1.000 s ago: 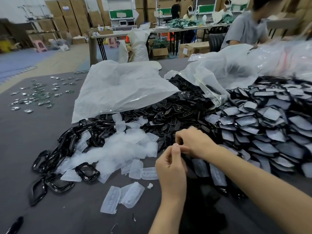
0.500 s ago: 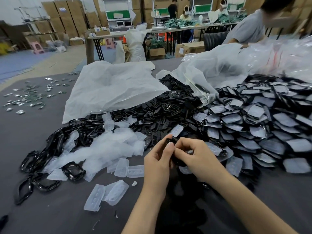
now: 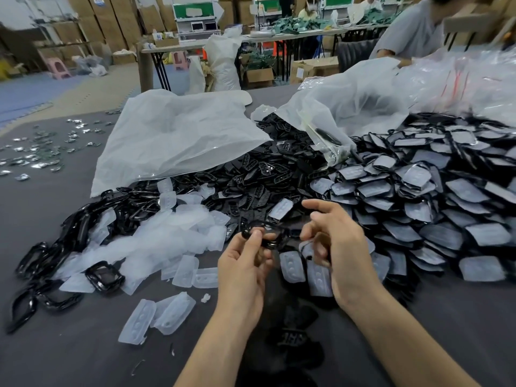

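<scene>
Two fingers of the left hand (image 3: 245,263), thumb and forefinger, pinch a black frame (image 3: 269,243) by its near rim. The right hand (image 3: 335,244) hangs just beside it, fingers loosely curled and blurred; whether they grip anything I cannot tell. Clear covers (image 3: 173,238), black parts (image 3: 251,174) and a white bag (image 3: 178,135) lie beyond on the grey table (image 3: 69,344).

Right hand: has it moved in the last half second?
Yes: the right hand has shifted right, away from the clear pad on the pile; the left hand holds the frame.
</scene>
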`<state>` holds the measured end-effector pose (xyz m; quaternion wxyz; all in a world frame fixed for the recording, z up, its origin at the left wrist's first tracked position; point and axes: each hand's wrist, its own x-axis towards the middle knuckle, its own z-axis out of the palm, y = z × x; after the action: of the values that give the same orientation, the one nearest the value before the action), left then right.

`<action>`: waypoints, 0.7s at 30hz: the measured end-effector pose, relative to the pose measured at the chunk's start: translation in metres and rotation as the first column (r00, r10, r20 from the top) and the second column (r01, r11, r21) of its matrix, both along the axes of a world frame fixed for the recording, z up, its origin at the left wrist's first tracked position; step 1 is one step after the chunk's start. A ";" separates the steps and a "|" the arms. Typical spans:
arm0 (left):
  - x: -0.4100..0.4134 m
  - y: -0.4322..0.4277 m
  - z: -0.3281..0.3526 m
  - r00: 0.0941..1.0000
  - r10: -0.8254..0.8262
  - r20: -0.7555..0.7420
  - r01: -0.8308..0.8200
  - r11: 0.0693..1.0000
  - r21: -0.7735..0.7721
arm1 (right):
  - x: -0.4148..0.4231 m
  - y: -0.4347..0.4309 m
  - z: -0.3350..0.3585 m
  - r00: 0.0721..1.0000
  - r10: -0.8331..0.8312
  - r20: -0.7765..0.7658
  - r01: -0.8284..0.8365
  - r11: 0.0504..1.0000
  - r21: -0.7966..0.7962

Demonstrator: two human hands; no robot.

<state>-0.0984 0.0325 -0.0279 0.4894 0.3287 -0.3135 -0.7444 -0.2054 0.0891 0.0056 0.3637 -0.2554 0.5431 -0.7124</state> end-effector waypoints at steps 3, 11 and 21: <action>-0.003 0.003 -0.003 0.985 0.031 0.169 -0.001 0.985 -0.172 | -0.002 0.000 0.005 0.839 0.131 0.528 -0.108 0.991 -0.074; -0.004 0.015 -0.007 0.861 0.139 0.490 0.203 0.788 -0.581 | -0.008 -0.002 0.001 0.676 0.176 0.715 -0.039 0.978 -0.203; -0.001 0.013 -0.006 0.821 0.240 0.518 0.109 0.824 -0.555 | 0.002 -0.008 -0.011 0.859 0.264 0.438 -0.235 0.965 -0.121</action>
<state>-0.0998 0.0453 -0.0340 0.4748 0.3869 -0.6369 -0.4682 -0.2031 0.0810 -0.0055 0.5603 -0.1628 0.3836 -0.7158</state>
